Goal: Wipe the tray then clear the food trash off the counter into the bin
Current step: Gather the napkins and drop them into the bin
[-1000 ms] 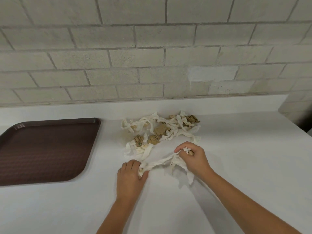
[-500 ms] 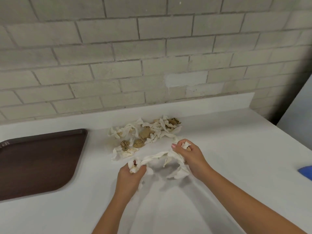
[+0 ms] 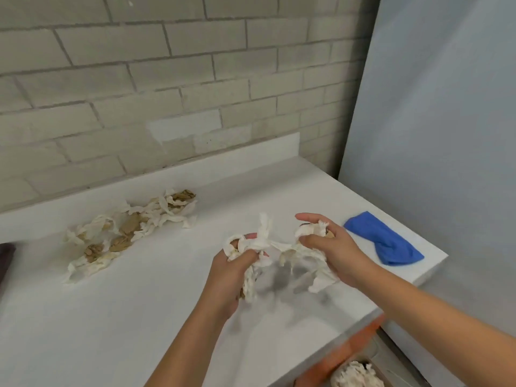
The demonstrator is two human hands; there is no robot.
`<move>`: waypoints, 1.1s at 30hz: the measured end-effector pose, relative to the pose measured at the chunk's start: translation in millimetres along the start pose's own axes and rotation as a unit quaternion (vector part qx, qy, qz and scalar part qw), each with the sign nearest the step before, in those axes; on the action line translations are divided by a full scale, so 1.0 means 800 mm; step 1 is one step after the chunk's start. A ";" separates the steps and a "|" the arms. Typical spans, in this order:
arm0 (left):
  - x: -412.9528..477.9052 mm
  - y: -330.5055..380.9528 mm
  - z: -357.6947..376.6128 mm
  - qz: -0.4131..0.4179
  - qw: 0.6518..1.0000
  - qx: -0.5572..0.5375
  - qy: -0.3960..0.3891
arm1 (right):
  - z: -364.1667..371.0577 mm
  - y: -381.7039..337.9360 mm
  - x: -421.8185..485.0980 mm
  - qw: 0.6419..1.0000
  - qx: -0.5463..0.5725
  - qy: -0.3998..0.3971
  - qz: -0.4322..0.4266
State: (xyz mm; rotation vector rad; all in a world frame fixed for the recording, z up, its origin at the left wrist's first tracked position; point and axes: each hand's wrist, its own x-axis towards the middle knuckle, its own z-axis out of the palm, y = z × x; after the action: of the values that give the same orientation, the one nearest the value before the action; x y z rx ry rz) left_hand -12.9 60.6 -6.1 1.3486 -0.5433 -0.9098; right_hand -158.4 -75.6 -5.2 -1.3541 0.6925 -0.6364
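A second ago this bunch of paper strips (image 3: 264, 236) was strung low over the table (image 3: 111, 317), just in front of the pile (image 3: 131, 230). Now I've lifted it clear and swung it right, well apart from the pile. My left hand (image 3: 233, 270) has a tight grip on one end, fingers curled round the wad. My right hand (image 3: 333, 247) grips the other end with a brown scrap tucked in — the strips sag between them. My view has turned too: the tray (image 3: 5, 255) is only a dark sliver at the left edge, and the blue cloth (image 3: 385, 241) lies near the table's end. The bin (image 3: 360, 344) shows below that end, some trash already inside. I judge this handful is headed there — the pile remains to be cleared.
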 end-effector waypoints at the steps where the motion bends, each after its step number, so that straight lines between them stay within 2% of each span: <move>1: -0.006 -0.006 0.029 -0.007 1.000 -0.001 -0.019 | -0.028 0.000 -0.013 1.000 0.003 0.005 -0.003; 6: -0.035 -0.060 0.166 -0.089 0.991 0.011 -0.099 | -0.163 0.013 -0.089 0.999 0.022 0.035 0.006; 11: -0.051 -0.141 0.269 -0.219 0.972 0.003 -0.083 | -0.266 0.064 -0.140 0.997 -0.013 0.072 0.029; 16: -0.043 -0.214 0.325 -0.356 0.930 -0.039 -0.085 | -0.339 0.114 -0.167 0.995 -0.019 0.057 0.076; 19: -0.029 -0.256 0.334 -0.350 0.933 -0.022 -0.085 | -0.369 0.156 -0.168 0.995 -0.020 0.053 0.085; 24: 0.015 -0.355 0.345 -0.361 0.920 -0.026 -0.152 | -0.400 0.271 -0.161 0.989 0.040 0.067 0.129; 29: 0.060 -0.491 0.332 -0.383 0.905 0.081 -0.167 | -0.423 0.422 -0.161 0.978 0.080 0.103 0.166; 33: 0.093 -0.598 0.313 -0.421 0.884 0.131 -0.154 | -0.441 0.534 -0.154 0.980 0.045 0.105 0.165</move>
State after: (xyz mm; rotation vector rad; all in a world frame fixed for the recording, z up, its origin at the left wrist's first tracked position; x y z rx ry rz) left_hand -283.7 -132.8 -437.9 1.7301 -0.3064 -1.8374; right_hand -500.9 -161.3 -449.1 -1.0648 1.0230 -0.5393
